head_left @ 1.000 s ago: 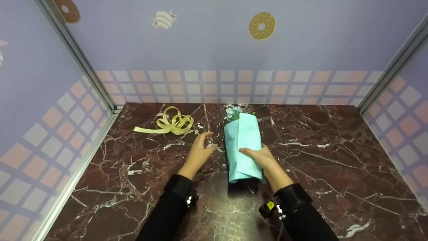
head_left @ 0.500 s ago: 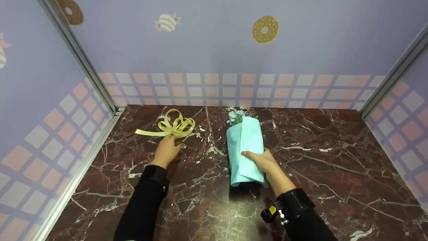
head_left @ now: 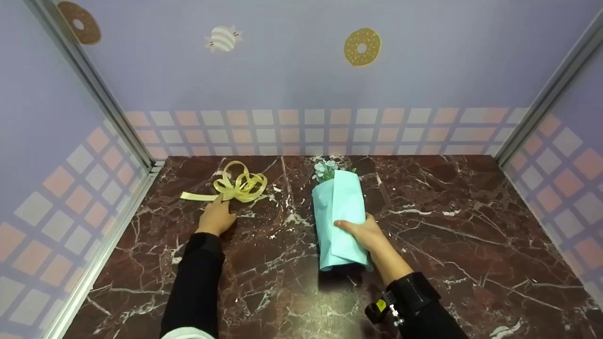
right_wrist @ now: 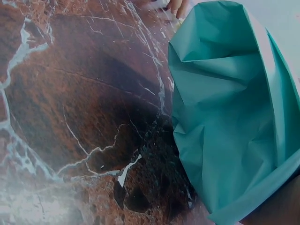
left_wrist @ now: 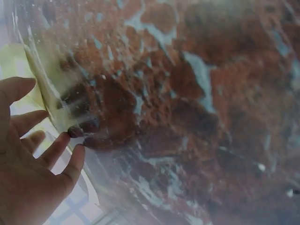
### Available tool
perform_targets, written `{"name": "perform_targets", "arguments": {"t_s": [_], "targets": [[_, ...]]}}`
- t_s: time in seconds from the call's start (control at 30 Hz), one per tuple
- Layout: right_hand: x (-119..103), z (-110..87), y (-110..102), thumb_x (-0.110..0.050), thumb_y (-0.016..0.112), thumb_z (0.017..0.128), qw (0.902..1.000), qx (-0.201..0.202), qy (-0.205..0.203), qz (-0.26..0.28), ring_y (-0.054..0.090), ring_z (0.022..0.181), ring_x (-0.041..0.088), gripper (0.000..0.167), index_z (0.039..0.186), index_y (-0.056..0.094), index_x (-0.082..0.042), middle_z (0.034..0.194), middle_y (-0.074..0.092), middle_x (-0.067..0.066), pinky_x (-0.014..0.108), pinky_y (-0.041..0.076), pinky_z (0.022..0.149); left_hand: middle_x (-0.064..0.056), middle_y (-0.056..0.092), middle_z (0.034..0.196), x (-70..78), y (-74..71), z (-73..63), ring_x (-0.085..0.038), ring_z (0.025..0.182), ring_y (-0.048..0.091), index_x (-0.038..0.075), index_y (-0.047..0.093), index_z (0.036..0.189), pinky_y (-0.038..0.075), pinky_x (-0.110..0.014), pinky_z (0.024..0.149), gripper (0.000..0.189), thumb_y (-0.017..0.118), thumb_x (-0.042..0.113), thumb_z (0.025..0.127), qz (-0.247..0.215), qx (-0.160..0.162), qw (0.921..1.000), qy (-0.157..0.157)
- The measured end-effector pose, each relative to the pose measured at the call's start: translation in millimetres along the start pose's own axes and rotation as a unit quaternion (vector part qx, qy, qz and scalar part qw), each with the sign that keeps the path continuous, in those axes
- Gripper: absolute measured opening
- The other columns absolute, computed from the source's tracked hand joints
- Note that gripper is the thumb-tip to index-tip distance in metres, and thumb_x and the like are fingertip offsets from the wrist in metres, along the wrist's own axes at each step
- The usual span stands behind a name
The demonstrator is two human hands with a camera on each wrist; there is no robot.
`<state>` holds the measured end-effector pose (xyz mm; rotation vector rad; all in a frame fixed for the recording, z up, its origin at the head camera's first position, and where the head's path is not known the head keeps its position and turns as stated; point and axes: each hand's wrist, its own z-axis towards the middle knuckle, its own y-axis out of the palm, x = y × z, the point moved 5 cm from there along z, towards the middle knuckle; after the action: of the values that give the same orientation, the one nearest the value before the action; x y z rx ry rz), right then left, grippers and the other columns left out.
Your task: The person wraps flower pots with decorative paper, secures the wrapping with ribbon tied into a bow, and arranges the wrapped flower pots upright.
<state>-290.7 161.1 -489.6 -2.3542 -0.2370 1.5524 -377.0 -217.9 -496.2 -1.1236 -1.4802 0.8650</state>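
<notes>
A bouquet (head_left: 340, 226) wrapped in light blue paper lies on the table, pale blue flowers (head_left: 325, 170) showing at its far end. My right hand (head_left: 368, 235) grips its right side, thumb over the paper and the other fingers hidden. The right wrist view shows the wrap's hollow near end (right_wrist: 225, 108). A looped yellow ribbon bow (head_left: 240, 187) lies farther left, one tail pointing left. My left hand (head_left: 216, 217) is at the bow's near edge, index fingertip at its middle. In the left wrist view its fingers (left_wrist: 58, 150) are spread and loosely bent, next to the yellow ribbon (left_wrist: 18, 65).
The dark red marbled table (head_left: 452, 245) reflects light and carries small white specks (head_left: 282, 207) between bow and bouquet. Patterned panels stand at the back (head_left: 282, 84) and both sides, with a metal rail (head_left: 103, 240) along the left edge.
My left hand has moved left from beside the bouquet to the yellow ribbon bow, then slightly farther left along its near edge. The right hand keeps its hold on the bouquet.
</notes>
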Motion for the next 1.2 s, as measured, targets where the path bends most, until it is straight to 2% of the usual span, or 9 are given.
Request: {"name": "perform_targets", "arguments": {"t_s": [0.23, 0.33, 0.5, 0.6, 0.7, 0.8, 0.93, 1.03, 1.2], "targets": [[11.0, -7.7, 12.7, -0.035, 0.077, 0.078, 1.0, -0.002, -0.008, 0.005, 0.052, 0.114, 0.04, 0.095, 0.145, 0.027, 0.011, 0.133, 0.045, 0.031, 0.045, 0.047, 0.095, -0.022, 0.025, 0.156, -16.2, 19.3, -12.5, -0.048, 0.137, 0.023, -0.003, 0.034, 0.149, 0.028, -0.067, 0.103, 0.059, 0.05, 0.025, 0.1, 0.034, -0.01, 0.9993, -0.01], [11.6, -9.1, 16.1, -0.035, 0.078, 0.078, 0.9999, -0.006, -0.011, 0.005, 0.052, 0.114, 0.04, 0.095, 0.144, 0.028, 0.011, 0.133, 0.045, 0.031, 0.045, 0.047, 0.095, -0.024, 0.029, 0.153, -19.7, 21.0, -16.7, -0.047, 0.137, 0.024, -0.006, 0.033, 0.148, 0.025, -0.068, 0.104, 0.06, 0.051, 0.025, 0.1, 0.025, 0.007, 0.9995, -0.017], [8.3, -9.0, 11.9, -0.036, 0.076, 0.079, 1.0, -0.005, -0.007, 0.003, 0.051, 0.115, 0.04, 0.094, 0.144, 0.028, 0.012, 0.133, 0.044, 0.031, 0.045, 0.046, 0.096, -0.029, 0.029, 0.15, -15.5, 17.5, -17.0, -0.046, 0.136, 0.029, -0.01, 0.033, 0.146, 0.025, -0.067, 0.105, 0.057, 0.048, 0.021, 0.1, -0.04, 0.048, 0.9978, -0.022], [7.3, -7.6, 7.9, -0.037, 0.075, 0.08, 1.0, -0.006, 0.004, -0.003, 0.05, 0.116, 0.039, 0.093, 0.144, 0.027, 0.011, 0.135, 0.044, 0.03, 0.045, 0.045, 0.097, -0.031, 0.028, 0.149, -11.7, 14.1, -14.2, -0.046, 0.135, 0.032, -0.013, 0.032, 0.145, 0.028, -0.061, 0.107, 0.055, 0.046, 0.016, 0.1, -0.113, 0.079, 0.9899, -0.033], [4.8, -5.2, 4.3, -0.038, 0.075, 0.08, 0.9999, -0.005, 0.01, -0.009, 0.049, 0.118, 0.039, 0.095, 0.146, 0.026, 0.01, 0.136, 0.042, 0.029, 0.045, 0.045, 0.098, -0.03, 0.027, 0.149, -7.0, 4.4, -11.9, -0.044, 0.137, 0.03, -0.014, 0.031, 0.145, 0.029, -0.054, 0.11, 0.053, 0.044, 0.011, 0.1, -0.2, 0.122, 0.9715, -0.034], [2.2, -2.6, 2.4, -0.038, 0.075, 0.08, 0.9999, -0.008, 0.01, -0.001, 0.049, 0.119, 0.038, 0.097, 0.147, 0.024, 0.009, 0.138, 0.041, 0.028, 0.045, 0.044, 0.099, -0.03, 0.027, 0.149, 0.5, -13.0, -12.4, -0.042, 0.14, 0.026, -0.014, 0.031, 0.145, 0.024, -0.048, 0.115, 0.052, 0.045, 0.007, 0.099, -0.272, 0.177, 0.9457, -0.016], [-0.1, -0.5, 1.1, -0.04, 0.075, 0.08, 0.9999, -0.01, 0.012, 0.003, 0.047, 0.121, 0.038, 0.098, 0.149, 0.022, 0.006, 0.139, 0.04, 0.027, 0.046, 0.043, 0.1, -0.028, 0.035, 0.146, 20.2, -47.2, -18.3, -0.038, 0.138, 0.032, -0.014, 0.037, 0.142, 0.025, -0.042, 0.115, 0.049, 0.049, 0.004, 0.098, -0.355, 0.262, 0.8971, 0.024], [0.1, -0.3, 0.2, -0.04, 0.074, 0.08, 0.9999, -0.008, 0.012, 0.003, 0.047, 0.121, 0.038, 0.096, 0.148, 0.024, 0.006, 0.138, 0.041, 0.026, 0.046, 0.043, 0.1, -0.024, 0.036, 0.147, 38.8, -68.1, -25.1, -0.033, 0.135, 0.037, -0.01, 0.037, 0.144, 0.032, -0.038, 0.111, 0.049, 0.05, 0.002, 0.098, -0.417, 0.285, 0.8616, 0.049], [2.5, -1.5, 1.3, -0.04, 0.075, 0.08, 0.9998, -0.012, 0.012, 0.004, 0.048, 0.121, 0.038, 0.096, 0.148, 0.025, 0.006, 0.138, 0.042, 0.027, 0.045, 0.043, 0.1, -0.017, 0.032, 0.151, 67.8, -91.3, -40.8, -0.027, 0.135, 0.039, -0.005, 0.033, 0.147, 0.037, -0.033, 0.108, 0.051, 0.048, 0.002, 0.099, -0.467, 0.285, 0.8333, 0.08]]}}
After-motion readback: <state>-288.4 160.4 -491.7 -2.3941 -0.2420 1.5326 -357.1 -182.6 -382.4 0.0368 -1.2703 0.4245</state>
